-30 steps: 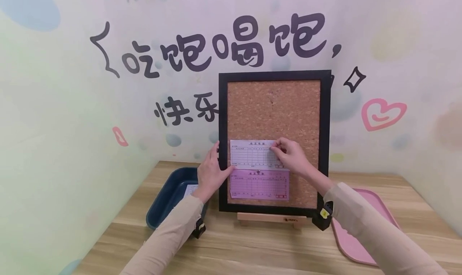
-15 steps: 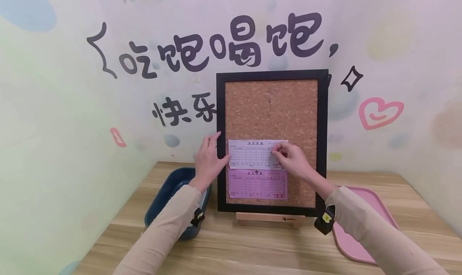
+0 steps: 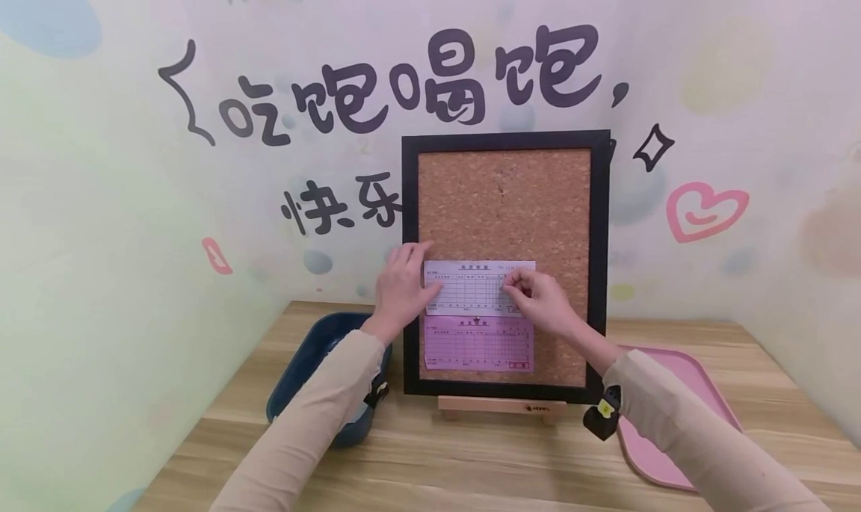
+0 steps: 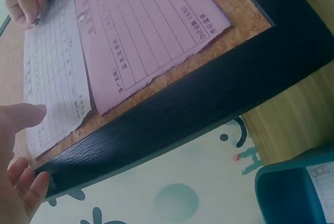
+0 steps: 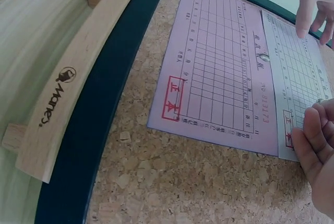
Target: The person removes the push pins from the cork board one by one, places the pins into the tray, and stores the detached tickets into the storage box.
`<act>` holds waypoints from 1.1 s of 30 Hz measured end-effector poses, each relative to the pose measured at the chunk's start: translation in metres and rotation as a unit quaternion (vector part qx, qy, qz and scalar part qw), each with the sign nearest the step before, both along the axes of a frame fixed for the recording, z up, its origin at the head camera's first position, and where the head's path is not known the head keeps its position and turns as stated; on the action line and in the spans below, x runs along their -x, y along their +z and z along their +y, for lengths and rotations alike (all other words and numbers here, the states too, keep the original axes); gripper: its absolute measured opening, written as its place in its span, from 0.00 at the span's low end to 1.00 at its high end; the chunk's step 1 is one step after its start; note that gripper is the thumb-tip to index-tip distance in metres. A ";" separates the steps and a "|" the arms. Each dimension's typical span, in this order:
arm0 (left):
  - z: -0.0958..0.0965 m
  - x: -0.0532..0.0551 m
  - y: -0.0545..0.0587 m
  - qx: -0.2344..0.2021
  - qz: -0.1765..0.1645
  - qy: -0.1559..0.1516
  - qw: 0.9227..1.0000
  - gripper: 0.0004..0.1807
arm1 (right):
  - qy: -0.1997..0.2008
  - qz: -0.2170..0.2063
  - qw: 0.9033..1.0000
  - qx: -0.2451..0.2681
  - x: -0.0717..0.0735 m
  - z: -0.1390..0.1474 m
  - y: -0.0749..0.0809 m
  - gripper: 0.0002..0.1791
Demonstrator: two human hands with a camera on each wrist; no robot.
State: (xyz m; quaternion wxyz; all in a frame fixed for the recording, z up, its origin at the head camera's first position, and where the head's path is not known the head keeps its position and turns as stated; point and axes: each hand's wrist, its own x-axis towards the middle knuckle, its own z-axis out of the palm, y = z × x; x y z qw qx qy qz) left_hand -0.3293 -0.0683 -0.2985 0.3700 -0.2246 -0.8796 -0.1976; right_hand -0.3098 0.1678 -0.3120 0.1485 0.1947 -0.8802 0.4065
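Note:
A white receipt slip point(image 3: 464, 291) lies against the cork board point(image 3: 504, 205), just above a pink-purple receipt slip point(image 3: 477, 351). A small pushpin point(image 5: 264, 57) holds the pink slip near its top edge. My right hand point(image 3: 541, 295) pinches a small pushpin point(image 5: 320, 100), mostly hidden by the fingertips, at the right part of the white slip. On the left side, my left hand point(image 3: 401, 284) rests with its thumb on the white slip's left part. Its other fingers reach over the black frame point(image 3: 411, 198), fairly straight.
The board leans on a wooden easel point(image 3: 501, 405) on the wooden table point(image 3: 471, 467). A dark blue bin point(image 3: 282, 392) with paper point(image 4: 324, 182) inside stands at left, partly behind my forearm. A pink tray point(image 3: 662, 448) lies at right, under my right forearm. A printed wall rises behind.
My left hand has shifted up along the frame and then rightward, its thumb now on the white slip. My right hand stays at almost the same spot on the slip.

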 end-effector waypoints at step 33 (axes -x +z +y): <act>-0.008 0.001 0.003 -0.018 -0.066 -0.033 0.997 0.08 | -0.006 -0.003 1.000 -0.007 -0.002 -0.002 -0.001 0.04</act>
